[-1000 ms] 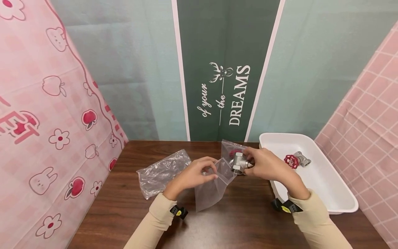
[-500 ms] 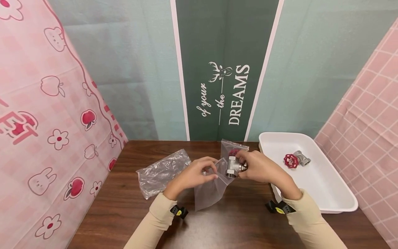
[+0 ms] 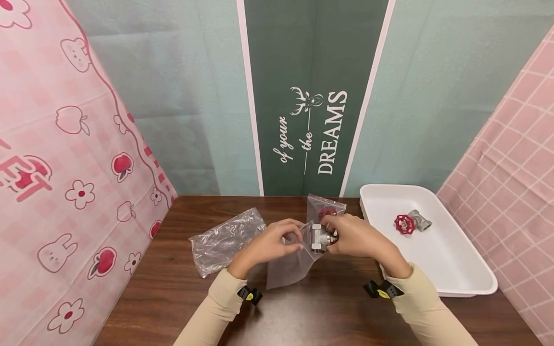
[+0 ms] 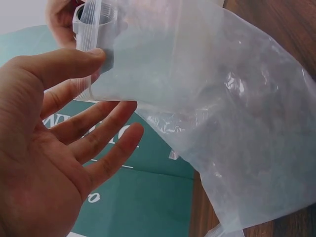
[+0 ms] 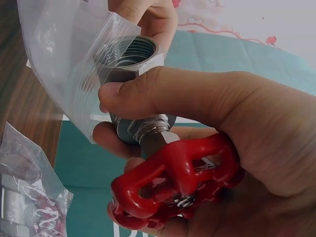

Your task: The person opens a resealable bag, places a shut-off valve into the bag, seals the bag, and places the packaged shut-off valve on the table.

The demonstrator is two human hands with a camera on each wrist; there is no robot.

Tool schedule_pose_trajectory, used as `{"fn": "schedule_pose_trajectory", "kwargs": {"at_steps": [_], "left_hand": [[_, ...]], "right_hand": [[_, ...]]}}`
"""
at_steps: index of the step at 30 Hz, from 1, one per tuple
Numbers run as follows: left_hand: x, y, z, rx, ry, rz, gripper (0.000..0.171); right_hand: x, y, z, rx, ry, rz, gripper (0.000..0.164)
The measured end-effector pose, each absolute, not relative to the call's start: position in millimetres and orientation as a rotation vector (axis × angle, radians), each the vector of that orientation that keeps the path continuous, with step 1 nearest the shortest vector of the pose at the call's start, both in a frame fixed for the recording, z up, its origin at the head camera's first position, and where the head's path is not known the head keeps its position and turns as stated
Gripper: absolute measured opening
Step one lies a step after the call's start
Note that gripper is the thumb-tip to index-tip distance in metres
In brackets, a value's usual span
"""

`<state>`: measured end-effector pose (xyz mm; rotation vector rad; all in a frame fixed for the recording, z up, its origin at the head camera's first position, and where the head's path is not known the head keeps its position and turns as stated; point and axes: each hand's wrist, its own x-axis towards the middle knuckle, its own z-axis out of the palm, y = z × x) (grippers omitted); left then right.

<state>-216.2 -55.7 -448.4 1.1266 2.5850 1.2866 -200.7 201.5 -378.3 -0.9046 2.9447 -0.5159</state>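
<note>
My left hand point(image 3: 273, 241) pinches the edge of a clear zip bag point(image 3: 286, 269) near its mouth, between thumb and index finger. The other left fingers point(image 4: 111, 153) are spread below the bag in the left wrist view. My right hand point(image 3: 357, 234) grips a metal gate valve point(image 3: 318, 236) by its body. Its red handwheel point(image 5: 173, 180) points back toward the right palm. One threaded end of the valve point(image 5: 131, 52) sits at the bag's mouth, with the zip strip overlapping it in the right wrist view.
Behind the right hand lies a bagged valve point(image 3: 326, 207), its red wheel showing through the plastic. A crinkled clear bag point(image 3: 225, 242) lies at the left on the wooden table point(image 3: 147, 298). The white tray point(image 3: 459, 278) at the right holds another red-wheeled valve point(image 3: 420, 221).
My right hand has carried the valve leftward and slightly nearer, up to the bag's mouth. The bag's lower end has shifted a little left; the left hand stays in place.
</note>
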Motion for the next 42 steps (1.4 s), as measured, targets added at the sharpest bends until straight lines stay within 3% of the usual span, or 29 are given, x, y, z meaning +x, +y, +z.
{"fn": "schedule_pose_trajectory", "kwargs": {"at_steps": [20, 42], "left_hand": [[-213.0, -58.4, -450.0, 1.137, 2.557, 1.151, 0.007], [-214.1, -57.6, -460.9, 1.142, 2.560, 1.190, 0.009]], "right_hand": [[-199.4, 186.5, -395.3, -0.799, 2.953, -0.448, 0.047], [-205.3, 177.9, -414.2, -0.994, 2.851, -0.431, 0.056]]}}
